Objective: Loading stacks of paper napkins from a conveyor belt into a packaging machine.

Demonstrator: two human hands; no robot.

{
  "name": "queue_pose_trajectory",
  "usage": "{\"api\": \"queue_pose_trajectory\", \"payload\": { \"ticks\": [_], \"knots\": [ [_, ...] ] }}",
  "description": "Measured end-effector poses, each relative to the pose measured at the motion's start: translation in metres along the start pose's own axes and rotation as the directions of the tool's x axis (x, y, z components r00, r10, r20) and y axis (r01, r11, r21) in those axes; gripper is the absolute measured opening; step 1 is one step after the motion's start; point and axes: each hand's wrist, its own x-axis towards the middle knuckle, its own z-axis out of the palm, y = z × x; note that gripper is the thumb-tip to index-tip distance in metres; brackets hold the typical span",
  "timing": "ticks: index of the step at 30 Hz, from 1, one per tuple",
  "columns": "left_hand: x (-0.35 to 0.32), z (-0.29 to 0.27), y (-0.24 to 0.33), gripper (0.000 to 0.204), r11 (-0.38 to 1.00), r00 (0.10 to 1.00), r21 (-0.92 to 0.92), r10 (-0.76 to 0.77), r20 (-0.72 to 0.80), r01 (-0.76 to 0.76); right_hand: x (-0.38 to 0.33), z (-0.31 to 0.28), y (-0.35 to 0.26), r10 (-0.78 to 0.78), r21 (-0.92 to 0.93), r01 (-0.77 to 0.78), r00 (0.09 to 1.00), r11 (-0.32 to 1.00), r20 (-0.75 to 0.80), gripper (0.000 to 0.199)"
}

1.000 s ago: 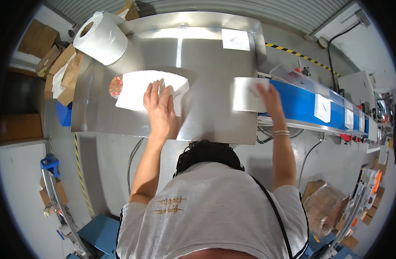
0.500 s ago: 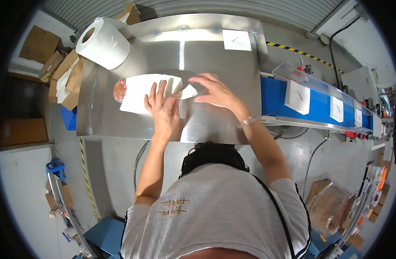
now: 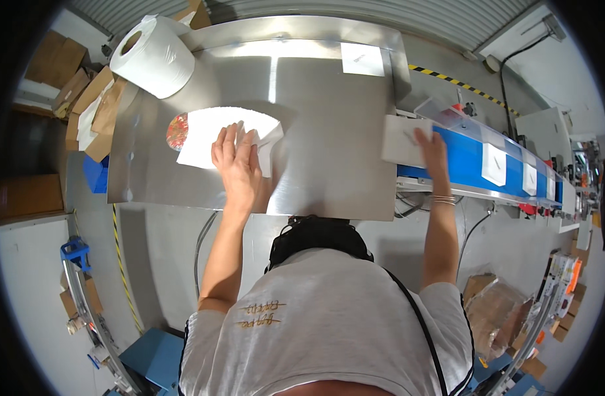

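Observation:
My left hand lies on a white sheet of paper or cloth on the metal table, its fingers stretched out and lying flat. From under the sheet's left end shows the rounded end of something red-patterned; the rest of it is covered. At the table's right edge, my right hand is closed on the right side of a white square packet. Both hand and packet are smeared by motion. The packet spans the table edge and the near end of the blue conveyor belt.
Further along the belt lie several white packets under a clear guard. A large white roll stands at the table's far left, near cardboard boxes. A white printed sheet lies at the far right of the table.
My right hand has swung right from beside the left hand to the conveyor end, where it grips a white packet. My left hand has flattened on the sheet. Packets have moved along the belt.

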Motion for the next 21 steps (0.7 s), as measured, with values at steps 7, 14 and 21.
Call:
{"api": "queue_pose_trajectory", "payload": {
  "ticks": [7,14,21],
  "knots": [
    [0.0,-0.003,0.002,0.032,0.999,1.0,0.054,-0.004,0.002,0.004,0.037,-0.079,-0.05,0.089,0.849,-0.1,0.994,0.519,0.063,0.061],
    [0.006,-0.014,0.0,0.033,0.997,0.995,0.029,0.065,0.08,-0.067,0.097,-0.158,-0.193,-0.386,0.991,0.133,0.912,-0.034,-0.135,0.051],
    [0.014,-0.012,-0.016,0.039,0.999,0.997,0.032,-0.017,0.069,0.015,0.039,-0.078,-0.141,-0.37,0.744,-0.532,0.839,-0.405,0.398,0.042]
  ]
}}
